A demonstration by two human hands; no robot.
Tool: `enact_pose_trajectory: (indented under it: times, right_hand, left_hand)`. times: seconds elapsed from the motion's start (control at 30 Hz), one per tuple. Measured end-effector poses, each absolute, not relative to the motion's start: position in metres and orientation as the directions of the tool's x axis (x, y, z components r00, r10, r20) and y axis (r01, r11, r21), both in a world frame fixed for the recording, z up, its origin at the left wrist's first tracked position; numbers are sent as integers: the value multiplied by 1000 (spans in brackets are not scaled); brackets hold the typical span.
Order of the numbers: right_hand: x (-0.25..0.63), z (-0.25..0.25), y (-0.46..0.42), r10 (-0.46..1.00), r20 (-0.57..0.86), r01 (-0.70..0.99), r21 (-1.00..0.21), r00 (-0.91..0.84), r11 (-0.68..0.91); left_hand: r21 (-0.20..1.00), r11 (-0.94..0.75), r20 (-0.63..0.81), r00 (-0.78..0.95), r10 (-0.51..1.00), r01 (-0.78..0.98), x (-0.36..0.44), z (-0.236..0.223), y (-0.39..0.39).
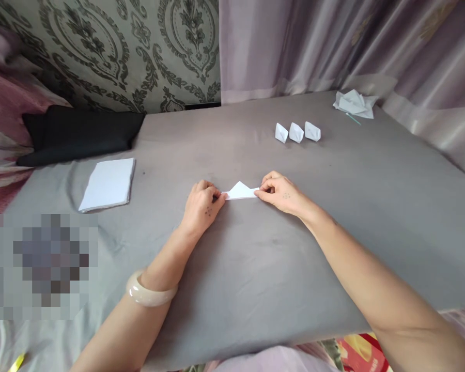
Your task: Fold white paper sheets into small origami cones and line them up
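Observation:
A small piece of folded white paper (240, 191) is held just above or on the grey cloth, its peak pointing away from me and a flat strip along its near edge. My left hand (203, 204) pinches its left end between thumb and fingers. At the opposite end, my right hand (277, 192) grips the strip the same way, thumb on the near side. Both hands are closed on the paper, and the fingertips behind it are partly hidden. A pale bangle (151, 290) circles my left wrist.
Beyond my right hand stand three folded paper shapes (296, 132). A heap of crumpled or folded paper (355, 104) lies at the far right, beside a thin greenish stick (353, 119). To the left are a stack of white paper (108, 182) and a folded black cloth (85, 132).

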State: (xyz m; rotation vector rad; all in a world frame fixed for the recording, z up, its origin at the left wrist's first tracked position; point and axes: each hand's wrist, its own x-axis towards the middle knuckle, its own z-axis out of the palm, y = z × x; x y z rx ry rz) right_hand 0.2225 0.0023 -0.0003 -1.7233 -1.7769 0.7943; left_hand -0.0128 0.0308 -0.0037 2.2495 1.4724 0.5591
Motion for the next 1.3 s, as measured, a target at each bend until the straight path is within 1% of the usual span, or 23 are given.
enact_pose_trajectory:
  times: [0.13, 0.23, 0.33, 0.4, 0.5, 0.57, 0.63, 0.67, 0.7, 0.73, 0.8, 0.83, 0.9, 0.97, 1.03, 1.17, 1.3]
  right_hand:
    - [221, -1, -1, 999, 10, 703, -710, -45, 38]
    - [220, -2, -2, 998, 26, 707, -705, -55, 57]
    - [222, -1, -3, 998, 36, 714, -697, -53, 63]
    - [228, 1, -4, 998, 36, 723, -689, -52, 63]
    - [234, 2, -5, 998, 54, 728, -682, -44, 70]
    - [232, 2, -8, 991, 131, 736, -669, -20, 103]
    - [219, 3, -12, 962, 272, 759, -625, -7, 182]
    - [210, 4, -16, 942, 333, 769, -588, -51, 249]
    - [200, 5, -20, 924, 364, 779, -542, -118, 313]
    - [189, 7, -24, 914, 362, 798, -487, -185, 355]
    - [172, 10, -33, 918, 286, 856, -362, -274, 369]
    - [166, 11, -36, 921, 260, 880, -305, -290, 363]
    - [160, 13, -42, 926, 221, 905, -233, -306, 355]
    - [159, 13, -45, 927, 202, 915, -194, -316, 354]
    - [159, 13, -46, 928, 185, 921, -161, -325, 354]
    - [154, 13, -45, 937, 142, 937, -102, -320, 335]
    - [151, 16, -45, 952, 133, 951, -110, -275, 290]
  left_hand:
    - [443, -464, 176, 433, 884, 767, -12, -2, 28]
    - [317, -603, 251, 549, 797, 732, -9, 0, 26]
    - [197, -741, 219, 708, 672, 642, -7, 2, 26]
    - [170, -792, 185, 770, 610, 587, -7, 2, 26]
    - [160, -804, 178, 785, 594, 573, -8, 1, 27]
    - [146, -806, 181, 785, 592, 574, -8, 0, 28]
    - [131, -810, 182, 790, 586, 571, -7, 0, 27]
    - [124, -812, 182, 791, 584, 571, -6, 1, 27]
    - [117, -812, 181, 791, 584, 572, -4, 2, 27]
    - [113, -811, 180, 791, 584, 573, -3, 3, 26]
    - [118, -809, 168, 791, 588, 576, -3, 5, 24]
    - [129, -806, 158, 790, 592, 578, -4, 6, 23]
    - [163, -792, 138, 782, 608, 588, -9, 10, 19]
    - [196, -767, 116, 762, 637, 611, -17, 13, 14]
    - [202, -732, 87, 733, 675, 650, -24, 17, 9]
    - [144, -686, 61, 685, 726, 713, -27, 22, 0]
    - [92, -656, 49, 655, 754, 749, -22, 21, -1]
